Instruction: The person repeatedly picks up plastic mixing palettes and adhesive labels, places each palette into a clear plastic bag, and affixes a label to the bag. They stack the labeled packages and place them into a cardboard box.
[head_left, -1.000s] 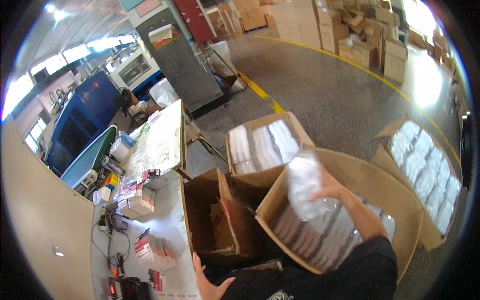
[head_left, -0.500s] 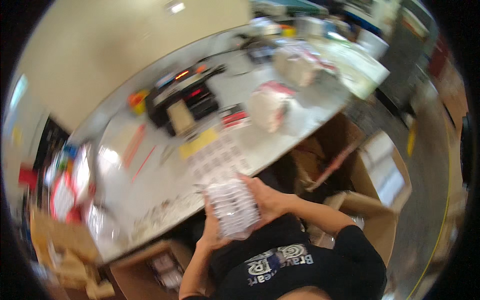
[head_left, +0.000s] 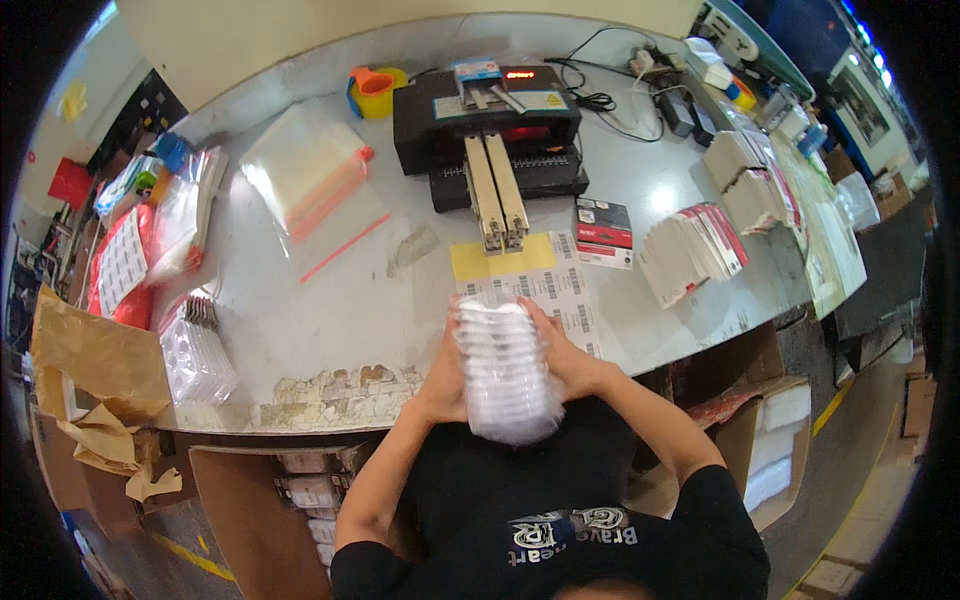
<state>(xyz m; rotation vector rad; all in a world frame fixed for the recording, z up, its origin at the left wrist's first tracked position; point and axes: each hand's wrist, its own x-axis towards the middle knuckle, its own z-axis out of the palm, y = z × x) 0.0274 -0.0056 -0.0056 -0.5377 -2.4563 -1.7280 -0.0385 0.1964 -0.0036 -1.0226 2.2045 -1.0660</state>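
Between my two hands is a stack of clear plastic blister shells (head_left: 508, 375), held in front of my chest at the near edge of the worktable. My left hand (head_left: 443, 378) closes on its left side. Pressing against the other side is my right hand (head_left: 568, 360). The stack is slightly smeared by motion. Just beyond it, a sheet of barcode labels with a yellow part (head_left: 503, 258) lies on the table. A black machine (head_left: 425, 118) with a red lit display and two metal rails (head_left: 496, 195) stands behind that sheet.
Clear bags with red edges (head_left: 310, 180) lie left of the machine. More blister shells (head_left: 197, 360) sit at the table's left edge. Stacked cards (head_left: 692, 255) and a small black-and-red box (head_left: 604, 232) lie to the right. Open cardboard boxes (head_left: 235, 500) stand below the table's front edge.
My view has swung round and levelled, so the machine now stands upright near the middle top. Both hands still hold the stack of blister shells, now more upright in view.
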